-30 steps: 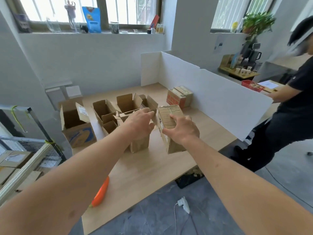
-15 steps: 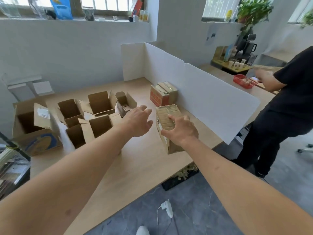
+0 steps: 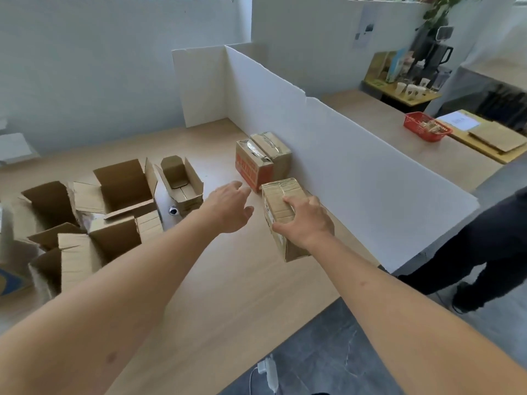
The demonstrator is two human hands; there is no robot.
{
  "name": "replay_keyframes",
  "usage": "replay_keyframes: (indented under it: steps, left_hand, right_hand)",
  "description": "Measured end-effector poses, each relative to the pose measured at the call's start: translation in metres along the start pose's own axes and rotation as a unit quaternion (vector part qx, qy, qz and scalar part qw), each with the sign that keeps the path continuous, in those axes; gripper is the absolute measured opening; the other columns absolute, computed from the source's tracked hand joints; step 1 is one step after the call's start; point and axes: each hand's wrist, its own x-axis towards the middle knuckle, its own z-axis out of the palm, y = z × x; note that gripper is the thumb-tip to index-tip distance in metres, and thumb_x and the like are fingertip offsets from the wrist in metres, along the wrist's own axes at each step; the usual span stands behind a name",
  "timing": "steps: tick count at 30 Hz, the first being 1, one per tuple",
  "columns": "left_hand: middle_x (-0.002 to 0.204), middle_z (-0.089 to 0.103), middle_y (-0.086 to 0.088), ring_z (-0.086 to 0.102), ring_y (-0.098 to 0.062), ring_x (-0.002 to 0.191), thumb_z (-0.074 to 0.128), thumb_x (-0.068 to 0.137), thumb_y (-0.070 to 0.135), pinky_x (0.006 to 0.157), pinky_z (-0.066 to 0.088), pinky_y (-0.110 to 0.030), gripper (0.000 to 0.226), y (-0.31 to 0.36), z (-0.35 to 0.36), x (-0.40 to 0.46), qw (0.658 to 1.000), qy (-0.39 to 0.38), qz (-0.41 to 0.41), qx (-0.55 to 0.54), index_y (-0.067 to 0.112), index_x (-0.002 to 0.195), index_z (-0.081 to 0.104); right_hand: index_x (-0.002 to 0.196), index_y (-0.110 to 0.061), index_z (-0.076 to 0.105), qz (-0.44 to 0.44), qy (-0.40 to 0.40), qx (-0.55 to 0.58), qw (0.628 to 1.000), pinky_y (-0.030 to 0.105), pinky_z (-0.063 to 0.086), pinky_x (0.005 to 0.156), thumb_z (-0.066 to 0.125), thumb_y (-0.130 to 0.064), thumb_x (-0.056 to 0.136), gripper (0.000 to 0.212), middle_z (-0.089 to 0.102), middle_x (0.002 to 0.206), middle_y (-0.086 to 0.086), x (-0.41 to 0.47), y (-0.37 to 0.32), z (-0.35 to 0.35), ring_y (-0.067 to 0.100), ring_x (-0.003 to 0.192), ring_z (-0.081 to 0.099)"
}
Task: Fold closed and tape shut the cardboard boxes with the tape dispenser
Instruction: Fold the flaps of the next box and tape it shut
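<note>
Right hand (image 3: 306, 223) is gripping the taped box (image 3: 281, 212), fingers lying over its top and thumb curling down the near side; the box is sitting on the table (image 3: 228, 295) at about 1 o'clock from centre, close to the white divider (image 3: 328, 155). Left hand (image 3: 232, 206) is hovering just beside that box at its 9 o'clock, fingers loosely spread and holding nothing; no contact is showing.

Progress, judged from the layout: two boxes are looking finished. The held one is showing tape across its closed flaps, and the red-printed box (image 3: 258, 161) at its 12 o'clock, also against the divider, is likewise closed and taped. The held box is probably being parked beside it as a done pile.

Remaining: a cluster of open boxes (image 3: 119, 192) is sitting at 9 o'clock, flaps standing up, none folded or taped. At least four are in view; the exact count is uncertain at the left edge. A small open carton (image 3: 182, 181) is the nearest of them to the left hand. No tape dispenser is identifiable in view. A bystander's legs (image 3: 484, 252) are standing at 3 o'clock.
</note>
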Motion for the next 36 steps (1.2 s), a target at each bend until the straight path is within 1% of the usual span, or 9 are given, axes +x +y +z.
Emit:
replay_keyframes:
  steps: [6,11,15,18,20,26,29,31,36]
  left_hand:
    - [0.145,0.048,-0.008,0.052,-0.033,0.128,0.052,0.099,0.044,0.100,0.045,-0.044,0.047,0.029,0.020,0.078,1.000,-0.013,-0.023,-0.004,0.018,0.138,0.051]
    - [0.140,0.050,-0.008,0.053,-0.032,0.125,0.053,0.098,0.041,0.100,0.046,-0.043,0.044,0.057,0.050,0.142,0.996,-0.014,-0.089,-0.021,0.016,0.134,0.052]
    - [0.140,0.049,-0.008,0.053,-0.031,0.125,0.053,0.098,0.040,0.100,0.047,-0.042,0.044,0.082,0.074,0.182,0.989,-0.035,-0.141,-0.036,0.013,0.133,0.052]
    - [0.141,0.048,-0.008,0.051,-0.032,0.126,0.052,0.099,0.039,0.100,0.044,-0.040,0.046,0.095,0.081,0.206,0.983,-0.040,-0.171,-0.047,0.012,0.136,0.051]
    - [0.141,0.047,-0.009,0.051,-0.032,0.125,0.052,0.100,0.038,0.099,0.044,-0.041,0.046,0.101,0.083,0.220,0.980,-0.044,-0.186,-0.050,0.011,0.136,0.051]
    - [0.144,0.046,-0.010,0.050,-0.031,0.127,0.050,0.101,0.036,0.099,0.044,-0.041,0.045,0.101,0.097,0.248,0.974,-0.049,-0.215,-0.054,0.009,0.136,0.050]
    - [0.156,0.038,-0.009,0.043,-0.030,0.138,0.050,0.101,0.036,0.106,0.040,-0.041,0.047,0.095,0.108,0.258,0.972,-0.052,-0.219,-0.061,0.010,0.140,0.049]
    - [0.159,0.034,-0.009,0.039,-0.030,0.143,0.050,0.101,0.037,0.109,0.039,-0.041,0.049,0.089,0.117,0.264,0.971,-0.054,-0.222,-0.069,0.010,0.143,0.047]
    - [0.155,0.038,-0.012,0.043,-0.033,0.137,0.051,0.100,0.035,0.108,0.043,-0.045,0.049,0.073,0.142,0.285,0.970,-0.072,-0.220,-0.069,0.009,0.142,0.047]
  right_hand:
    - [0.145,-0.048,0.045,-0.009,-0.032,-0.004,0.999,0.040,0.049,0.094,0.070,-0.062,0.070,0.080,0.043,0.131,0.004,0.080,0.043,-0.001,0.031,0.117,0.053]
    - [0.146,-0.046,0.044,-0.051,-0.052,-0.002,0.997,0.040,0.047,0.101,0.069,-0.062,0.071,0.081,0.043,0.132,0.005,0.164,0.087,0.000,0.031,0.120,0.051]
    - [0.147,-0.045,0.043,-0.075,-0.088,-0.013,0.993,0.040,0.046,0.097,0.068,-0.063,0.074,0.079,0.041,0.134,0.006,0.220,0.119,0.003,0.033,0.118,0.051]
    - [0.146,-0.045,0.043,-0.079,-0.097,-0.012,0.992,0.038,0.045,0.094,0.068,-0.061,0.075,0.077,0.041,0.134,0.006,0.251,0.135,0.006,0.034,0.115,0.051]
    - [0.146,-0.045,0.043,-0.077,-0.101,-0.009,0.992,0.038,0.045,0.094,0.069,-0.060,0.075,0.076,0.040,0.135,0.006,0.266,0.142,0.011,0.033,0.115,0.051]
    - [0.149,-0.044,0.039,-0.067,-0.123,0.007,0.990,0.038,0.043,0.102,0.069,-0.060,0.079,0.078,0.036,0.140,0.006,0.299,0.148,0.034,0.032,0.120,0.048]
    - [0.150,-0.044,0.038,-0.075,-0.131,0.002,0.989,0.039,0.043,0.105,0.069,-0.061,0.079,0.079,0.033,0.146,0.007,0.312,0.148,0.047,0.033,0.124,0.047]
    - [0.150,-0.045,0.038,-0.081,-0.132,-0.001,0.988,0.040,0.042,0.107,0.070,-0.062,0.080,0.079,0.030,0.149,0.007,0.321,0.148,0.057,0.033,0.125,0.046]
    - [0.148,-0.047,0.038,-0.077,-0.117,0.000,0.990,0.040,0.039,0.109,0.071,-0.063,0.078,0.079,0.024,0.157,0.009,0.351,0.147,0.081,0.035,0.131,0.044]
